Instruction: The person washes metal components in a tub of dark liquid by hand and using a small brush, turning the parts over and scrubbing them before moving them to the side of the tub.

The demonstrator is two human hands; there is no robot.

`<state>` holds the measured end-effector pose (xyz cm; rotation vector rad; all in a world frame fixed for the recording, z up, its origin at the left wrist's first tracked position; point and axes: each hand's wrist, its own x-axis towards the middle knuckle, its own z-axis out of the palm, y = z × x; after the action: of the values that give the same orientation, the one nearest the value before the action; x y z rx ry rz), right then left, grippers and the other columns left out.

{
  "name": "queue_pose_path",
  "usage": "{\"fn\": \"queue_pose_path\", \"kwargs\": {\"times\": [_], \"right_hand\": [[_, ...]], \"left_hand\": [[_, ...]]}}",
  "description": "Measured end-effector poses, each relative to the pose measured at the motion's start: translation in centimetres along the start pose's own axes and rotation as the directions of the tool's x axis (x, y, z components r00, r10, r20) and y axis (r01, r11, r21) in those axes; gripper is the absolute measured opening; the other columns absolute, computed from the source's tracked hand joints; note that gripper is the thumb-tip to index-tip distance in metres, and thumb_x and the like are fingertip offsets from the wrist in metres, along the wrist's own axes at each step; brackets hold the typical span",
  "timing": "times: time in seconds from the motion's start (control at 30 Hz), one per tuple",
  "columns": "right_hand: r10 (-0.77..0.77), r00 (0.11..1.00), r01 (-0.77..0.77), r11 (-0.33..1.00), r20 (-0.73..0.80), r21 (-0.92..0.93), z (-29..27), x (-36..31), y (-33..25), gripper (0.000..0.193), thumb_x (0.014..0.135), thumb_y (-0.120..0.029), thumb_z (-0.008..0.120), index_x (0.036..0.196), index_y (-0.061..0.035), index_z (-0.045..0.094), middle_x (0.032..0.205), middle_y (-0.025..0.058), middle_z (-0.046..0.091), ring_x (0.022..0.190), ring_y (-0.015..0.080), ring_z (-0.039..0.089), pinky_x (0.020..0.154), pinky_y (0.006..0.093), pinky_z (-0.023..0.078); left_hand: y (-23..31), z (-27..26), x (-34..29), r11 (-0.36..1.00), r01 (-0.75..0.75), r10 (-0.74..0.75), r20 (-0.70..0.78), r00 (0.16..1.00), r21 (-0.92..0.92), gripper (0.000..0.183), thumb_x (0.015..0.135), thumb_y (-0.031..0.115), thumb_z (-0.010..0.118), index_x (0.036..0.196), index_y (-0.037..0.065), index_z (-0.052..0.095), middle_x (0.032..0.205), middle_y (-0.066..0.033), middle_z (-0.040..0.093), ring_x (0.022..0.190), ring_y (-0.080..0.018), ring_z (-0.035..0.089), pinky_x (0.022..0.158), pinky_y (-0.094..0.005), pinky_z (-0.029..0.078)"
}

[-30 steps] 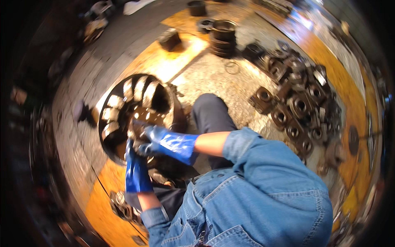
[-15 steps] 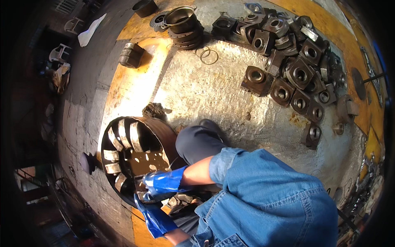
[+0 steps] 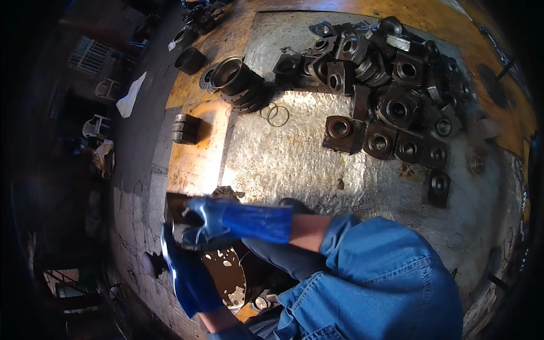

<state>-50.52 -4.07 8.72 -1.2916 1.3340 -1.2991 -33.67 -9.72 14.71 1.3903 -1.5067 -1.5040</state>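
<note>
Both my hands wear long blue gloves and are raised together over an open drum (image 3: 252, 273). Between them is a dark, square-cornered metal block (image 3: 177, 207), mostly covered by the gloves. My right hand (image 3: 212, 218) curls its fingers over the block from the right. Along the near left side, my left hand (image 3: 181, 272) presses with fingers stretched upward. Below, murky brown liquid (image 3: 220, 269) with pale flecks shows in the drum. My gloves and sleeves hide the rest of its inside.
Many dark metal blocks with round holes (image 3: 398, 110) are heaped at the far right. Beyond the drum lie a ribbed metal part (image 3: 186, 129), stacked metal rings (image 3: 241, 85) and thin rings (image 3: 277, 116). A dark clump (image 3: 228, 192) sits beside the drum. My knee (image 3: 283, 258) is close.
Both hands have risen from inside the drum and moved away from me, with the metal block now between them. The whole view has shifted, so the scene sits lower.
</note>
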Motion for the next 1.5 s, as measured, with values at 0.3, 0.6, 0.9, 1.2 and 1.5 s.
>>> {"fn": "queue_pose_path", "kwargs": {"times": [0.3, 0.6, 0.9, 1.2, 1.5], "right_hand": [[-0.188, 0.574, -0.622, 0.534, -0.797, -0.573, -23.8, -13.8, -7.3, 0.061, 0.093, -0.053, 0.080, 0.131, -0.0079, 0.066, 0.118, 0.0165, 0.078, 0.098, 0.0328, 0.079, 0.085, 0.0457, 0.064], [0.095, 0.993, -0.113, 0.636, -0.068, -0.764, -1.6, -4.8, -5.3, 0.060, 0.094, -0.055, 0.072, 0.135, -0.0124, 0.064, 0.121, 0.0176, 0.076, 0.114, 0.0363, 0.073, 0.100, 0.0468, 0.057], [0.143, 0.939, 0.186, 0.556, 0.313, -0.810, 14.5, 1.4, -3.3, 0.058, 0.094, -0.057, 0.070, 0.135, -0.0164, 0.070, 0.122, 0.0177, 0.077, 0.116, 0.0367, 0.073, 0.102, 0.0468, 0.056], [0.451, 0.773, 0.248, 0.431, 0.446, -0.867, 21.5, 3.6, 6.3, 0.062, 0.097, -0.055, 0.065, 0.139, -0.0091, 0.068, 0.131, 0.0163, 0.075, 0.121, 0.0340, 0.072, 0.104, 0.0466, 0.057], [0.596, 0.617, 0.372, 0.354, 0.514, -0.858, 25.4, 4.5, 10.2, 0.055, 0.098, -0.043, 0.064, 0.138, -0.0048, 0.064, 0.117, 0.0159, 0.080, 0.107, 0.0332, 0.078, 0.080, 0.0582, 0.059]], "left_hand": [[7.8, 12.5, -4.7, 0.982, -0.190, 0.165, 0.391, 0.905, 0.025, 0.043, 0.110, 0.039, 0.060, 0.124, 0.000, 0.072, 0.110, -0.0154, 0.079, 0.092, -0.0242, 0.076, 0.082, -0.0358, 0.055], [-7.1, -8.1, -8.2, 0.976, -0.114, 0.105, 0.059, 0.993, 0.186, 0.045, 0.108, 0.043, 0.062, 0.126, 0.004, 0.072, 0.109, -0.0141, 0.081, 0.089, -0.0236, 0.078, 0.075, -0.0352, 0.058], [-19.4, -18.0, -16.0, 0.916, 0.189, -0.257, -0.154, 0.954, -0.354, 0.042, 0.111, 0.042, 0.062, 0.128, 0.003, 0.066, 0.108, -0.0097, 0.076, 0.089, -0.0176, 0.073, 0.074, -0.0313, 0.059], [-23.3, -24.4, -14.1, 0.970, 0.208, -0.242, -0.418, 0.876, -0.127, 0.057, 0.099, 0.045, 0.072, 0.134, 0.000, 0.067, 0.111, -0.0091, 0.076, 0.095, -0.0168, 0.071, 0.084, -0.0291, 0.055], [-28.3, -33.0, -3.3, 0.870, 0.066, -0.360, -0.537, 0.763, -0.489, 0.062, 0.114, 0.039, 0.054, 0.168, 0.013, 0.039, 0.143, -0.0205, 0.057, 0.118, -0.0265, 0.060, 0.105, -0.0377, 0.050]]}}
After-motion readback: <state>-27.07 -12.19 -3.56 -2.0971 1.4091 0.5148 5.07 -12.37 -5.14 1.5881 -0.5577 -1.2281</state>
